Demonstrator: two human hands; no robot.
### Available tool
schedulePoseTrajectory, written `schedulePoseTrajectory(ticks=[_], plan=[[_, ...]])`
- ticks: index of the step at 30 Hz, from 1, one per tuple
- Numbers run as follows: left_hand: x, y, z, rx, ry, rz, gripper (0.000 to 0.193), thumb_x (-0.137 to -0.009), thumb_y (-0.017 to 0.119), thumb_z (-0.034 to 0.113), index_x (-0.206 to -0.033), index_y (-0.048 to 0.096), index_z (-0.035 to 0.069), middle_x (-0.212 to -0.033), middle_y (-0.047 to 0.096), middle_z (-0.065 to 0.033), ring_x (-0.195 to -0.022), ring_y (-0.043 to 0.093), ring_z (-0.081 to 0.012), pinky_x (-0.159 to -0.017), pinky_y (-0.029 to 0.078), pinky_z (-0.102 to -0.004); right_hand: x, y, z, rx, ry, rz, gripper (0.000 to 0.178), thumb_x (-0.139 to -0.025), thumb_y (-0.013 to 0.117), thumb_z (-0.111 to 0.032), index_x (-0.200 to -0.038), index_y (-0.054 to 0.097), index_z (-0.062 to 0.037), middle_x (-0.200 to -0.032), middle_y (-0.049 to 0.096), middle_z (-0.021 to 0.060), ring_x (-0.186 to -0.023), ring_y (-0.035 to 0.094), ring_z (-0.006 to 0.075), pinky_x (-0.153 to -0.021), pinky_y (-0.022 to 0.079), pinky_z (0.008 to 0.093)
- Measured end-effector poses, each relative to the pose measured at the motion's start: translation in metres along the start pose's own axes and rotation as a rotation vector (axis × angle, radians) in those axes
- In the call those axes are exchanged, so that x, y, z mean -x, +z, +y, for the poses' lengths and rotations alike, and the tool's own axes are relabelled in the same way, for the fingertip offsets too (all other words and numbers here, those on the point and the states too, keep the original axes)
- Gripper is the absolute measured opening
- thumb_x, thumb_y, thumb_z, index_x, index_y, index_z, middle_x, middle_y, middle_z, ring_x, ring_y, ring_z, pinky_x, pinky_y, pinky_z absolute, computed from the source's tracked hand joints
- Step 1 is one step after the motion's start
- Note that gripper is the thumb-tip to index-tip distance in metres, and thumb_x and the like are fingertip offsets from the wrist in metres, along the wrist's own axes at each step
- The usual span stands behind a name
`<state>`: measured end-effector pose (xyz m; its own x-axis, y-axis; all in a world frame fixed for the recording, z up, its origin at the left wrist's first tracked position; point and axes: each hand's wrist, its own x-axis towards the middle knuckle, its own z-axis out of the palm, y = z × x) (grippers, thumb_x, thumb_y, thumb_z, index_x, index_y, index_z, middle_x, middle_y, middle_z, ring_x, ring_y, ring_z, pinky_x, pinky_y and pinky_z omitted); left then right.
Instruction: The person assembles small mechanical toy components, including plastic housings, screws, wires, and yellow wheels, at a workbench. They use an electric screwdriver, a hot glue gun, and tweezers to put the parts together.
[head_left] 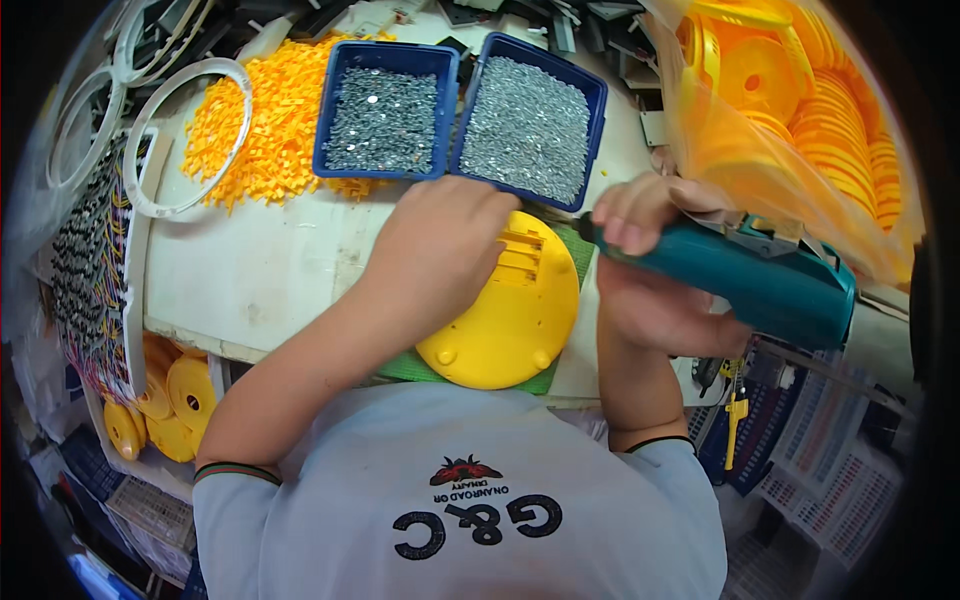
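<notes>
While the right hand (648, 305) gripped a teal power driver (745, 278), its fingers (632, 238) closed around the tool behind the dark nose, the left hand (432, 245) was positioned over the far left part of a yellow disc (495, 335). The fingers of the left hand were curled inward, their tips largely hidden; how far these were parted, and whether they held anything, could not be told. The disc lay on a green mat (408, 368) at the near edge of the worktop (250, 270), its slotted recess facing up. Toward the far edge, two blue bins stood side by side: the left bin (325, 130) contained small dark metal parts (385, 120), the right bin (540, 197) small silvery parts (525, 130). Orange pieces (280, 110) were heaped left of these, partly encircled by a white ring (134, 165). Toward the far right corner, a clear bag (712, 180) enclosed stacked yellow rounds (835, 140).
</notes>
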<state>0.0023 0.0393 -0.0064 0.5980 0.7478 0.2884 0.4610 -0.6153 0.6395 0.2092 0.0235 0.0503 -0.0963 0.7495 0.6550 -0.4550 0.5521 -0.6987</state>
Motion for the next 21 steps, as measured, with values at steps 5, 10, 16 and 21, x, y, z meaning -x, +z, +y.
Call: schedulePoseTrajectory(ticks=[5,10,16,21], plan=[[-0.034,0.011,0.026,-0.187,0.254,-0.13,0.051,-0.084,0.081,0.045,-0.115,0.07,0.006,-0.168,0.036,-0.0145,-0.161,0.019,-0.0374,-0.127,0.02,-0.0564,0.035,-0.016,-0.01,-0.007,0.131,0.235,0.091,-0.092,0.045,-0.069,-0.135,0.054,0.01,-0.093,0.064,0.017,-0.087,0.06,0.0274,-0.085,0.048,0.0412],[-0.044,0.031,0.014,-0.184,0.285,-0.145,0.062,-0.088,0.072,0.058,-0.11,0.076,0.0,-0.165,0.042,-0.0168,-0.161,0.018,-0.037,-0.129,0.016,-0.0581,0.04,-0.013,0.0,0.013,0.2,0.378,0.091,-0.086,0.048,-0.072,-0.131,0.057,0.0074,-0.089,0.062,0.0152,-0.083,0.059,0.0269,-0.082,0.046,0.041],[-0.042,0.034,0.015,-0.211,0.271,-0.149,0.067,-0.089,0.07,0.059,-0.12,0.075,0.0,-0.166,0.041,-0.0147,-0.162,0.016,-0.0366,-0.13,0.013,-0.0578,0.055,-0.015,0.009,-0.056,0.241,0.429,0.092,-0.085,0.047,-0.074,-0.126,0.057,0.0081,-0.089,0.062,0.0165,-0.084,0.059,0.0276,-0.084,0.047,0.041],[-0.043,0.034,0.015,-0.17,0.279,-0.115,0.068,-0.089,0.07,0.059,-0.125,0.073,0.001,-0.167,0.039,-0.0143,-0.162,0.016,-0.0365,-0.13,0.012,-0.0579,0.053,-0.013,0.01,-0.074,0.258,0.414,0.093,-0.085,0.047,-0.075,-0.124,0.057,0.009,-0.09,0.063,0.0174,-0.084,0.06,0.0282,-0.085,0.048,0.0419]])
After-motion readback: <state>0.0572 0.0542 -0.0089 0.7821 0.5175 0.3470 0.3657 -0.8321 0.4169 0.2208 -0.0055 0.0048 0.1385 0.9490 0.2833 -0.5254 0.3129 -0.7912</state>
